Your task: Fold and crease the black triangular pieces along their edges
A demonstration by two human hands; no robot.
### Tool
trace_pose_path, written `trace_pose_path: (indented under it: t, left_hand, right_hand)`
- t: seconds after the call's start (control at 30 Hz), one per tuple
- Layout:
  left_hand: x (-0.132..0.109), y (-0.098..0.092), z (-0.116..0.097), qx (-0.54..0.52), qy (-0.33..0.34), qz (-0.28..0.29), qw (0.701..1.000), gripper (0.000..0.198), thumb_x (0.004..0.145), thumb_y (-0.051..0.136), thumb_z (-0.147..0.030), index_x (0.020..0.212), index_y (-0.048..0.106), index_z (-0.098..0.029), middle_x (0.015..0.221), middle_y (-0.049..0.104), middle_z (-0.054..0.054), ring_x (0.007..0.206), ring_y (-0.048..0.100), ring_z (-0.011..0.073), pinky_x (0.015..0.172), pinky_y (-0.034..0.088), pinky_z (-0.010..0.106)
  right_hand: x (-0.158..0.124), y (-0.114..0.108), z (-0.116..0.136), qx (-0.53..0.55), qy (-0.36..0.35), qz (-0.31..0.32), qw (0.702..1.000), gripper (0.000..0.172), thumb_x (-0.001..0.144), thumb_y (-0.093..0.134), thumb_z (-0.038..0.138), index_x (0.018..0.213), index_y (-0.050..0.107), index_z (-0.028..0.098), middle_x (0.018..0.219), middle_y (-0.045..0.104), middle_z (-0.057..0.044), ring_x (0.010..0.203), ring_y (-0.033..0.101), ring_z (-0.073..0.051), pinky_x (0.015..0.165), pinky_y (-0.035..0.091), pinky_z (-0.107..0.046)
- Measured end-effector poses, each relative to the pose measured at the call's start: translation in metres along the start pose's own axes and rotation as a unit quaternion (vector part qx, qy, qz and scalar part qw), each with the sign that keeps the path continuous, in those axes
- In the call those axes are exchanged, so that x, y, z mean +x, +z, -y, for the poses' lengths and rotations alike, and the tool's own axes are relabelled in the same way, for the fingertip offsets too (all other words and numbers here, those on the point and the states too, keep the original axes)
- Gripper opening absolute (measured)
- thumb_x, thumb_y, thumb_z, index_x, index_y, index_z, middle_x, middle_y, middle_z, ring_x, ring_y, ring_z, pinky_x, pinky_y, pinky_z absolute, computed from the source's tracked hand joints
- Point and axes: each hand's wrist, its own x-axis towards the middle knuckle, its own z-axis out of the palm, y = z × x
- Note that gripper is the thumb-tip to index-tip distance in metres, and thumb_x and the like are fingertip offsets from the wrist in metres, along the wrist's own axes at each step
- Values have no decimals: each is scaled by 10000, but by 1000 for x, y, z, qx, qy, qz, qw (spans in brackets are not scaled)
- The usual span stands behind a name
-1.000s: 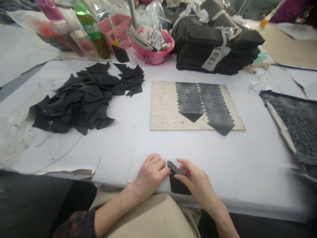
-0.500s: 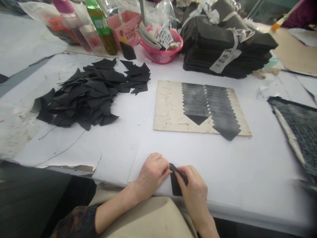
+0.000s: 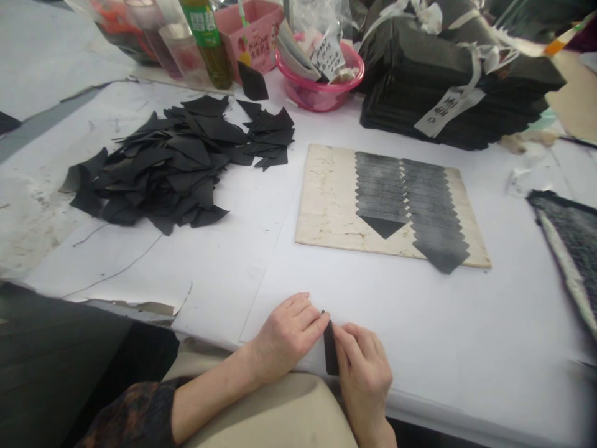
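Near the table's front edge, a narrow black leather-like piece (image 3: 331, 352) stands between my hands, folded lengthwise into a strip. My left hand (image 3: 291, 330) is closed, with thumb and fingertips at the strip's upper end. Along its right side, my right hand (image 3: 364, 361) grips it with bent fingers; the fingertips are partly hidden. Beyond my hands lies a beige board (image 3: 326, 211) bearing two overlapping columns of pointed black pieces (image 3: 380, 193), greyish on their exposed strips. The right column's lowest piece sticks out over the board's front edge.
A loose heap of black pieces (image 3: 163, 168) covers the left of the table. Behind stand a green-labelled bottle (image 3: 205, 37), a pink box (image 3: 254, 37) and a pink basin (image 3: 321, 93). Tied black stacks (image 3: 448, 87) fill the back right; dark textured material (image 3: 571, 236) lies at right.
The black piece has gone from partly folded, with a flat part showing, to a narrow folded strip. My right fingers have moved down alongside it. The camera view has shifted slightly.
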Motion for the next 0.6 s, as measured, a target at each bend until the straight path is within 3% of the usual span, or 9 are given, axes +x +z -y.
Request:
trace_pose_path:
  t: [0.43,0.6]
  left_hand:
    - [-2,2,0,14,-1,-2,1000,165,935,495,-81,1005,640,-114,829,597,52,843,565,167,999,496,418]
    - [-2,4,0,19,1,-5,1000,156,933,503,-82,1000,642,-103,831,584,51,841,557,166,997,498,420]
  right_hand:
    - [-5,2,-4,-31,-26,15,999,271,941,543,107,1142,654,251,936,649,-57,835,572,-175,789,451,-329]
    - [-5,5,-6,-37,-44,-11,998,232,942,558,131,1115,681,225,922,652,-57,821,577,-163,765,451,-305]
